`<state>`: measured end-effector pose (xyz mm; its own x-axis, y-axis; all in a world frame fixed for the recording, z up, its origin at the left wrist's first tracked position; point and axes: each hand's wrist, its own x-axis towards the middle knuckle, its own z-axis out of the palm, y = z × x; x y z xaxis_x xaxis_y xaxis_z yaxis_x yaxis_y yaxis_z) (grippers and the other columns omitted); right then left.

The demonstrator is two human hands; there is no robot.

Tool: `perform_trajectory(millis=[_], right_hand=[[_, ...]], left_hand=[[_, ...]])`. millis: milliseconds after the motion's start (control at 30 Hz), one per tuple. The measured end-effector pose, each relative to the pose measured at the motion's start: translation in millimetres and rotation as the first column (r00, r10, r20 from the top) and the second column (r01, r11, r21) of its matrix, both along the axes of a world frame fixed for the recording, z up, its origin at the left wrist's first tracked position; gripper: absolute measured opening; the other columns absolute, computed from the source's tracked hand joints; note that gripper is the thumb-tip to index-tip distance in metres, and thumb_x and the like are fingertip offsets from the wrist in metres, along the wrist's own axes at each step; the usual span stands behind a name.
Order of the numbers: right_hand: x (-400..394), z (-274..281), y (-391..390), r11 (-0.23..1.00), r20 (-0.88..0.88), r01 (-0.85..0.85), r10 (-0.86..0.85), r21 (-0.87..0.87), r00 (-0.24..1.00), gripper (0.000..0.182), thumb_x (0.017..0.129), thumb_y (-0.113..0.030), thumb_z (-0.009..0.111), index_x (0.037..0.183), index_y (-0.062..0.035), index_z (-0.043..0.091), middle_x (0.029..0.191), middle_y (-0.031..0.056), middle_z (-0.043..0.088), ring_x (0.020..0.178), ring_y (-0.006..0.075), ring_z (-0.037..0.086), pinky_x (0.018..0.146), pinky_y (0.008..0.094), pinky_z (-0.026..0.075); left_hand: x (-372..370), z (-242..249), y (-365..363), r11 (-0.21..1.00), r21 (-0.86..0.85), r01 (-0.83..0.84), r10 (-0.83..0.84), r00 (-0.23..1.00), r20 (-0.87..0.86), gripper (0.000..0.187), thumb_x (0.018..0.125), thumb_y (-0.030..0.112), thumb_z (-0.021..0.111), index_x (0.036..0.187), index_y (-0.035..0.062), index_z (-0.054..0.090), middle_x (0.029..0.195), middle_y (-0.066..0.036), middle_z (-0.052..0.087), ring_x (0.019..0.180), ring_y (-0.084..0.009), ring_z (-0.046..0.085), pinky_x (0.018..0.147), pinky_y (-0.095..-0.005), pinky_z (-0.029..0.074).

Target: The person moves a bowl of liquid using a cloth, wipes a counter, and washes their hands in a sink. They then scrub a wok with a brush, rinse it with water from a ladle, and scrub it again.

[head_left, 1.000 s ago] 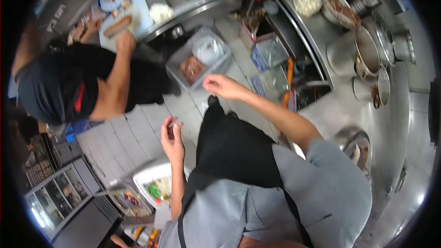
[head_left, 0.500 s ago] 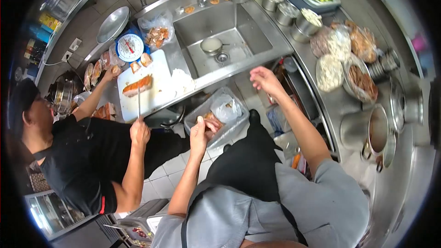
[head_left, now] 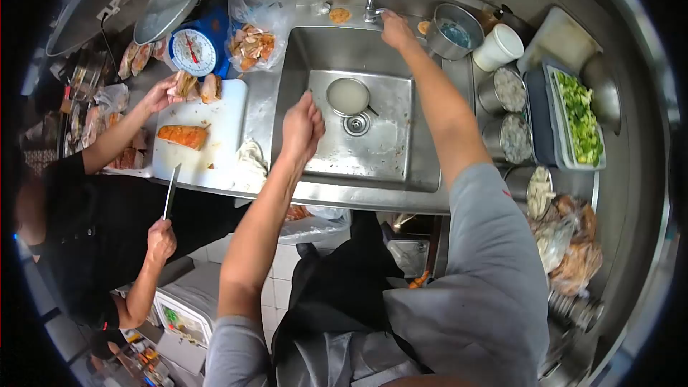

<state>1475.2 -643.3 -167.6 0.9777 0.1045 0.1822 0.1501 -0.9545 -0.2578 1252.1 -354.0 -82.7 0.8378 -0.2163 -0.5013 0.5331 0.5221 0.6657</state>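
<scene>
My right hand (head_left: 396,30) reaches across the sink to the faucet (head_left: 370,6), its fingers closed at the lever. Over the left part of the steel sink (head_left: 390,154) is my left hand (head_left: 304,127), with its fingers curled in and nothing visible in them. A small pot (head_left: 348,97) of cloudy liquid stands in the basin beside the drain (head_left: 356,125). No stream of water can be made out under the spout.
At left a co-worker's hand holds a knife (head_left: 172,192) near a white cutting board (head_left: 231,125) with cooked meat (head_left: 183,137). A scale (head_left: 192,52) and a bag of meat scraps (head_left: 252,44) stand behind. Right of the sink are metal pots (head_left: 456,31) and a tub of chopped greens (head_left: 577,118).
I have turned toward the sink. My right hand has moved forward to the faucet, and my left hand has come up over the basin. The co-worker's knife has left the meat.
</scene>
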Motion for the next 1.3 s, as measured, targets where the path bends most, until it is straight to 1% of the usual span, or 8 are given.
perform_trajectory(millis=[500,700,767,833,933,1133,1200,1300], right_hand=[[1.0,1.5,60.9,0.023,-0.268,0.267,0.086,0.963,0.960,0.017,0.089,-0.005,0.051,0.093,0.0001,0.066,0.087,0.0064,0.067,0.077,0.0156,0.060,0.066,0.0320,0.049],[-2.1,-20.4,20.0,0.839,0.045,-0.098,0.087,0.535,0.995,0.023,0.089,-0.016,0.053,0.080,-0.0009,0.068,0.079,0.0178,0.068,0.068,0.0297,0.063,0.064,0.0415,0.048],[16.0,-32.1,-6.5,0.853,0.193,0.014,-0.134,0.522,0.972,0.027,0.088,-0.019,0.052,0.081,-0.0001,0.069,0.079,0.0235,0.066,0.071,0.0381,0.063,0.065,0.0463,0.048],[46.2,-51.1,-44.2,0.985,0.178,0.051,-0.080,0.163,0.981,0.027,0.085,-0.022,0.055,0.088,-0.0007,0.071,0.084,0.0213,0.068,0.080,0.0383,0.066,0.067,0.0485,0.048],[105.2,-89.9,-79.4,0.285,-0.764,0.711,0.317,0.642,0.562,0.016,0.079,-0.014,0.065,0.091,-0.0037,0.062,0.078,0.0091,0.064,0.070,0.0182,0.061,0.054,0.0335,0.049],[70.8,-29.2,-60.9,0.046,-0.529,0.562,0.409,0.826,0.744,0.027,0.093,-0.027,0.057,0.098,-0.0013,0.058,0.099,0.0121,0.064,0.089,0.0215,0.064,0.077,0.0331,0.054],[89.4,-73.6,-73.1,0.787,-0.616,0.348,0.051,0.509,0.786,0.037,0.091,-0.037,0.058,0.064,-0.0114,0.058,0.063,0.0023,0.056,0.057,0.0148,0.058,0.048,0.0317,0.047],[3.6,-55.7,-44.7,0.917,-0.477,0.016,0.192,0.399,0.858,0.042,0.090,-0.036,0.058,0.060,-0.0072,0.059,0.053,0.0086,0.054,0.053,0.0226,0.057,0.052,0.0376,0.046]], left_hand=[[209.1,-55.0,-163.9,0.976,-0.027,-0.215,0.215,0.976,0.023,0.026,0.099,0.024,0.043,0.101,0.0043,0.060,0.089,-0.009,0.062,0.079,-0.0200,0.060,0.067,-0.0339,0.051],[235.5,-113.2,-164.4,0.975,-0.123,-0.185,0.186,0.982,0.001,0.018,0.095,0.007,0.045,0.101,-0.0017,0.060,0.097,-0.013,0.064,0.085,-0.0232,0.065,0.072,-0.0345,0.056],[259.2,-178.5,-154.9,0.676,0.644,-0.357,-0.380,0.581,0.720,0.018,0.093,0.003,0.046,0.092,-0.0043,0.062,0.092,-0.015,0.067,0.082,-0.0231,0.067,0.070,-0.0341,0.057],[217.3,-95.2,-152.4,0.843,0.523,-0.123,-0.104,0.918,0.383,0.016,0.089,0.000,0.050,0.083,-0.0047,0.064,0.082,-0.015,0.068,0.072,-0.0230,0.069,0.064,-0.0339,0.057],[174.1,-83.4,-131.7,0.865,0.502,-0.029,-0.105,0.966,0.236,0.012,0.083,0.009,0.061,0.076,0.0034,0.069,0.068,-0.010,0.070,0.062,-0.0174,0.069,0.060,-0.0325,0.055],[27.9,-87.6,-100.2,0.582,0.812,0.036,-0.442,0.853,0.279,0.078,0.089,0.058,0.051,0.138,-0.0015,0.042,0.138,-0.027,0.044,0.128,-0.0397,0.044,0.108,-0.0431,0.034],[-22.8,-95.4,-75.5,0.604,0.793,0.081,-0.511,0.803,0.307,0.076,0.090,0.052,0.054,0.142,0.0001,0.035,0.145,-0.025,0.037,0.133,-0.0379,0.038,0.110,-0.0426,0.032],[-112.3,-86.2,-21.5,0.605,0.790,0.100,-0.542,0.779,0.316,0.077,0.088,0.050,0.060,0.142,0.0004,0.035,0.144,-0.023,0.038,0.133,-0.0356,0.037,0.111,-0.0404,0.030]])
